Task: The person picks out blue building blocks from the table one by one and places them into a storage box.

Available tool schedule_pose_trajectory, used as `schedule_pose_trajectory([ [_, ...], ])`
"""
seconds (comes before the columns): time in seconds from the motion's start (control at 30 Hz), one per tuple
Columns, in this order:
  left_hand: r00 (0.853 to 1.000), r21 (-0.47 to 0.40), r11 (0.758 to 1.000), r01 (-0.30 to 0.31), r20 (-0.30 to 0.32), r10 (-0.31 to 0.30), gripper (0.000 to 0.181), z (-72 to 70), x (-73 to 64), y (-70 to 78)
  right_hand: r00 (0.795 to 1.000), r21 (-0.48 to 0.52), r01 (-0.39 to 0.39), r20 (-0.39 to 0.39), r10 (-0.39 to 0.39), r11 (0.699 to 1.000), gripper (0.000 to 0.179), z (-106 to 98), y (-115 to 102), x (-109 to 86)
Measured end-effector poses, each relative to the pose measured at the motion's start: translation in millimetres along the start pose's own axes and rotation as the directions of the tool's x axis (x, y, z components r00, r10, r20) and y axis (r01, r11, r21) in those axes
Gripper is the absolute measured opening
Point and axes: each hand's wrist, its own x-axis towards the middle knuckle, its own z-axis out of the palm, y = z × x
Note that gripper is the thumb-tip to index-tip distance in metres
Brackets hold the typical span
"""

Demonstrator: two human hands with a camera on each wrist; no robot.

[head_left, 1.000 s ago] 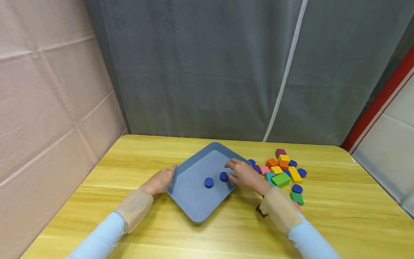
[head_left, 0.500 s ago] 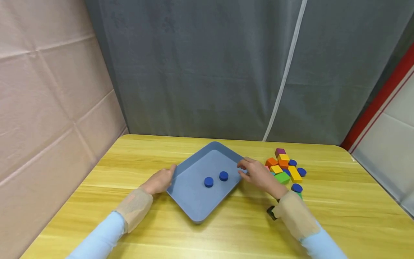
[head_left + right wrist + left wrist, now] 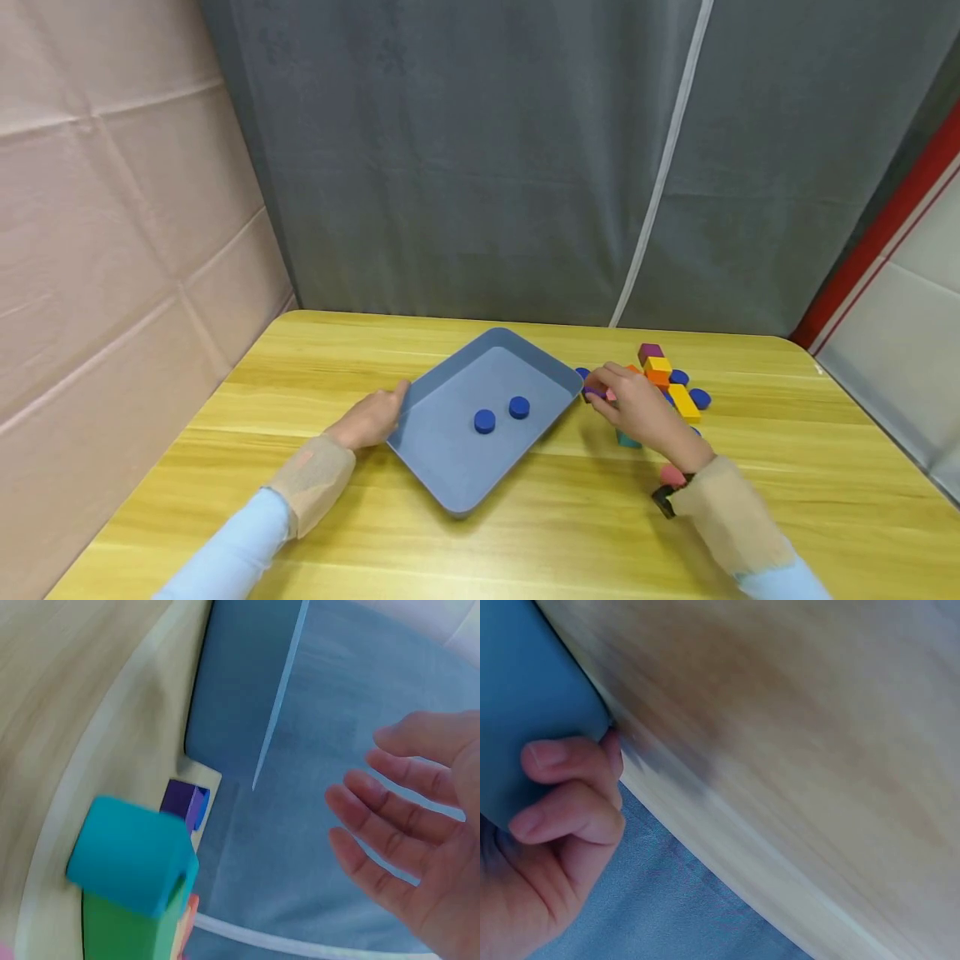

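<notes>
My left hand (image 3: 370, 420) grips the left rim of a blue-grey tray (image 3: 454, 467). In the left wrist view, its fingers (image 3: 574, 810) curl against the tray's outer wall. Two dark blue discs (image 3: 484, 422) lie inside the tray, a little apart. To the right of the tray, my right hand (image 3: 639, 407) hovers over a group of coloured blocks, fingers loosely bent and holding nothing. A purple block (image 3: 181, 801) is near its fingertips in the head view. The right wrist view shows a teal block (image 3: 129, 851) and a green block (image 3: 120, 930) below the hand.
Several more pieces lie at the right, partly hidden by the hand, among them a yellow block (image 3: 683, 403), a blue disc (image 3: 700, 399) and a magenta block (image 3: 650, 353). A pink piece (image 3: 672, 476) lies by the right wrist. Behind the wooden table (image 3: 337, 350) hangs a grey curtain (image 3: 465, 167).
My right hand has let go of a blue disc inside the tray and moved right, over the tray's rim, to the blocks. The left hand and tray have stayed put.
</notes>
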Motion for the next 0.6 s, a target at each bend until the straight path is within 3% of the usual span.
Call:
schedule_pose_trajectory([
  [0.6, 0.999, -0.02, 1.0, 0.024, 0.031, -0.023, 0.03, -0.4, 0.9, 0.0, 0.987, -0.067, -0.162, -0.004, 0.162, 0.985, 0.018, -28, 20, -30.4],
])
